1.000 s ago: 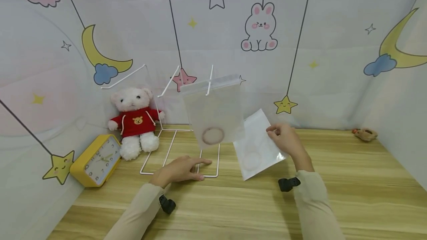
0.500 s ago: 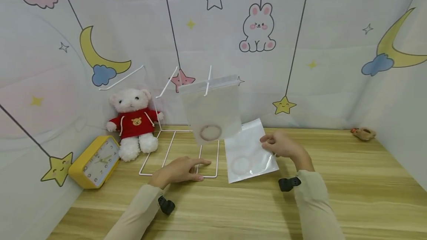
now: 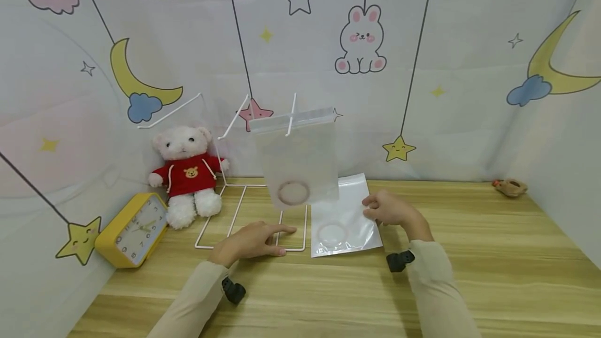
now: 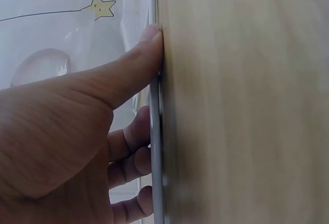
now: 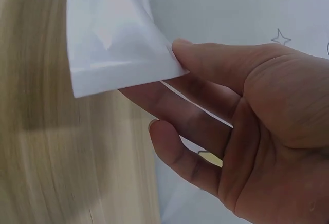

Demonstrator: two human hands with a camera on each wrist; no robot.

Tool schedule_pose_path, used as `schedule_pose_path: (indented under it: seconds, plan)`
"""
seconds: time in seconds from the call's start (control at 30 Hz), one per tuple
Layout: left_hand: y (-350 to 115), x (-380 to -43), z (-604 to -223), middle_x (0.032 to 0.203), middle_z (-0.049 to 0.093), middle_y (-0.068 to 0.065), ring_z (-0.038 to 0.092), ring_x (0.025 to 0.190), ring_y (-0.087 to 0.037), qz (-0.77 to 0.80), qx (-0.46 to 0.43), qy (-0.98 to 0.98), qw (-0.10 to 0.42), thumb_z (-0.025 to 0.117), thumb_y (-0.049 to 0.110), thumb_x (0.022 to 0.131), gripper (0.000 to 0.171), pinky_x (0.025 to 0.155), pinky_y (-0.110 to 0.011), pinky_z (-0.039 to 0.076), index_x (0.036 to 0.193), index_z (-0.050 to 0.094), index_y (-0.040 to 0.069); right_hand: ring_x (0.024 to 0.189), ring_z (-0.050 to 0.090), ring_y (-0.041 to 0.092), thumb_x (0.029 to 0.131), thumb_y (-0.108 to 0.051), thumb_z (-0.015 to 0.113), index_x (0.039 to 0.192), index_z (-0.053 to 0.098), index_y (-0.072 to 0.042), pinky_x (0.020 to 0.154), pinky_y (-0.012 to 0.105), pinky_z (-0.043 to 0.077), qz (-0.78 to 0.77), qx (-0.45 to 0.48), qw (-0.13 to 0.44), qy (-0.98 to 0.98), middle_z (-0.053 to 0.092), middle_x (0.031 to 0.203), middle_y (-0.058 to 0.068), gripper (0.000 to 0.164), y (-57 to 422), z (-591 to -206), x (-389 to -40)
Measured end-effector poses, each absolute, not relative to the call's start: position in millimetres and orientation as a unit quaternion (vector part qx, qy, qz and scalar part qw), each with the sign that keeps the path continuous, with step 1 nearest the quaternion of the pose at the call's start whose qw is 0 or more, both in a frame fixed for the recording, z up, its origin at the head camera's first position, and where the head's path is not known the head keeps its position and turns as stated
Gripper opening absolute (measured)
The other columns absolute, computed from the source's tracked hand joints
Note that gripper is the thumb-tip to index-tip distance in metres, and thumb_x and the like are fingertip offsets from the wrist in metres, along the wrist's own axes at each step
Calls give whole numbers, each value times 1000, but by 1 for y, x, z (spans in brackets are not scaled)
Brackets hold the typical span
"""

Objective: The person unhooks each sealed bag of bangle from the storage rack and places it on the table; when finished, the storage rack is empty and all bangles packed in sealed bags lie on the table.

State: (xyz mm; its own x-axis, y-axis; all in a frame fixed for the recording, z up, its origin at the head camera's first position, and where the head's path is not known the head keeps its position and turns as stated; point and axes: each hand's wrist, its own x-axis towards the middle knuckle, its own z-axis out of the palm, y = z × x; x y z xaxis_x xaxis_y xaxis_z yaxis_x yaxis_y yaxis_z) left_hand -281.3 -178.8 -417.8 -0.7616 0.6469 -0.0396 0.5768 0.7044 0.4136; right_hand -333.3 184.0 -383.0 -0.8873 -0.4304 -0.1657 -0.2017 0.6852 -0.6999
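Observation:
My right hand point(image 3: 392, 208) pinches the right edge of a white zip bag point(image 3: 354, 223) that bears a faint ring shape low down. In the right wrist view the thumb lies over the bag's edge point(image 5: 110, 44), with fingers behind. A frosted zip bag point(image 3: 300, 163) with a brownish ring at its bottom hangs at the right hook point(image 3: 291, 113) of a white wire rack point(image 3: 306, 226), overlapping the white bag's upper left. My left hand point(image 3: 251, 239) rests at the rack's base, index finger outstretched; in the left wrist view the thumb touches the front wire point(image 4: 156, 183).
Left of the rack, a white teddy bear point(image 3: 190, 176) in a red hoodie leans by the wall. Beside it stands a yellow alarm clock point(image 3: 133, 228). A small wooden toy point(image 3: 511, 188) lies at the far right. A printed cloth point(image 3: 300, 56) backs the wooden table point(image 3: 328, 296).
My right hand has moved left and down with the white bag, which has turned from slanted to nearly straight and now sits closer to the rack. My left hand stays at the rack base.

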Motion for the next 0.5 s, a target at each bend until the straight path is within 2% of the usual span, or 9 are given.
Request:
schedule_pose_path:
  seconds: [0.27, 0.33, 0.5]
  plan:
    - [-180, -282, -416, 64, 47, 9, 38, 59, -3, 191, 341, 917, 84, 71, 34, 93, 52, 64, -28, 38, 141, 58, 15, 73, 66, 20, 98, -6, 59, 130, 57, 14, 68, 36, 55, -342, -161, 136, 916, 69, 110, 22, 37, 178, -388, -335]
    - [-180, -282, -416, 64, 47, 9, 39, 59, -3, 190, 339, 917, 86, 71, 34, 94, 52, 64, -28, 38, 141, 58, 16, 71, 65, 20, 97, -6, 59, 132, 57, 11, 66, 35, 54, -342, -162, 141, 915, 69, 103, 21, 39, 178, -388, -335]
    - [-180, -281, -415, 67, 48, 8, 40, 62, -4, 191, 330, 920, 91, 70, 36, 94, 53, 65, -28, 39, 142, 58, 17, 72, 67, 21, 95, -5, 61, 137, 55, 5, 65, 34, 52, -345, -168, 161, 909, 68, 101, 19, 44, 181, -388, -334]
